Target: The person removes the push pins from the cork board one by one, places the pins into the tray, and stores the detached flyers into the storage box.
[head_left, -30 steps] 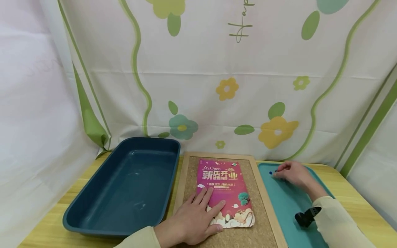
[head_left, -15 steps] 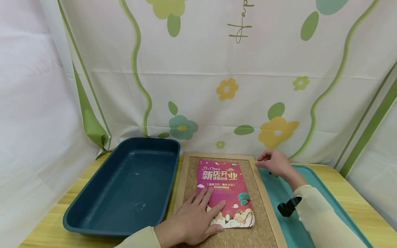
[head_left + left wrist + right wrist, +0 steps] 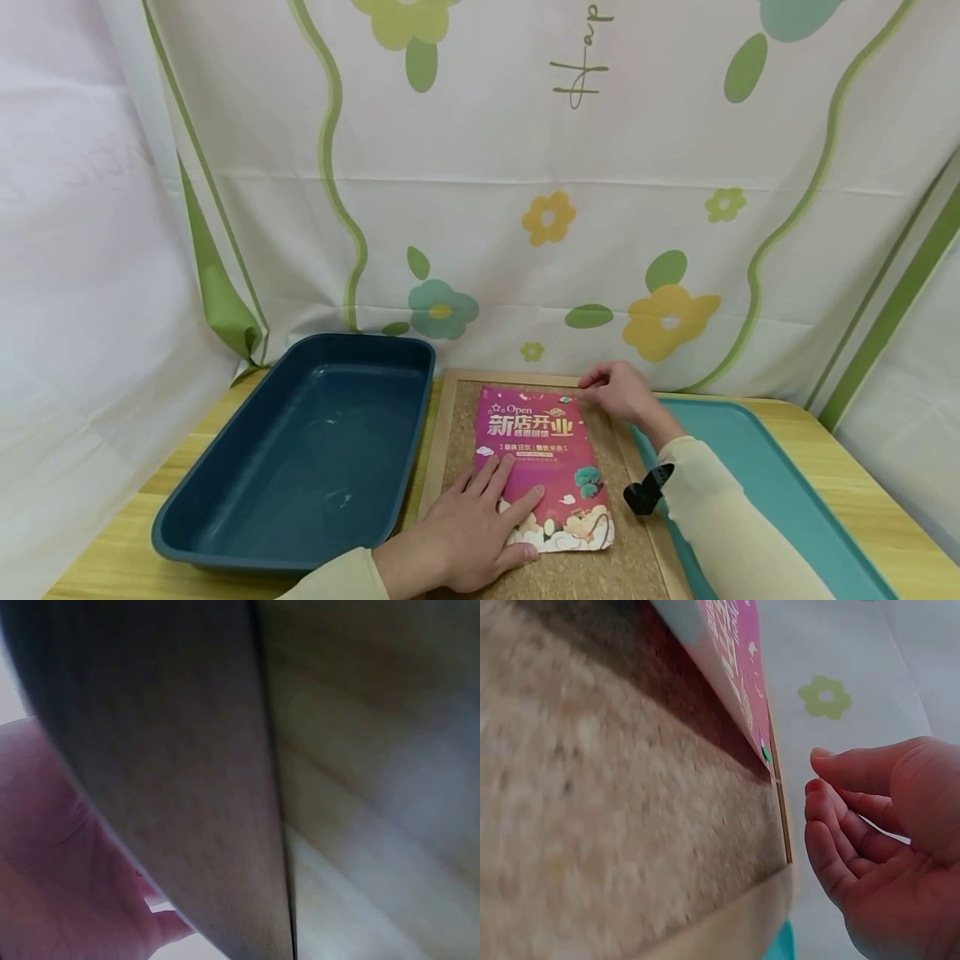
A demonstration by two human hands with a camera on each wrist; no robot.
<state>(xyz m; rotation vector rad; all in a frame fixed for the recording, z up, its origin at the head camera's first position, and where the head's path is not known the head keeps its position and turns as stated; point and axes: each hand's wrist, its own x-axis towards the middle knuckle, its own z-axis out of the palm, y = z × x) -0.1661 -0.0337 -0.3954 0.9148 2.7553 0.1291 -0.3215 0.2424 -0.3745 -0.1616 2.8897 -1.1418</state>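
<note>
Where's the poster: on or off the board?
On: the poster lies over the board, inside its wooden frame, partly under the left hand.

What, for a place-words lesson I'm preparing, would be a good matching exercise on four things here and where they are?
1. dark blue tray
2. poster
3. left hand
4. right hand

A. near the poster's upper-right corner
B. left of the cork board
C. resting on the poster's lower left
D. lying on the cork board

Pairs: 1-B, 2-D, 3-C, 4-A
</note>
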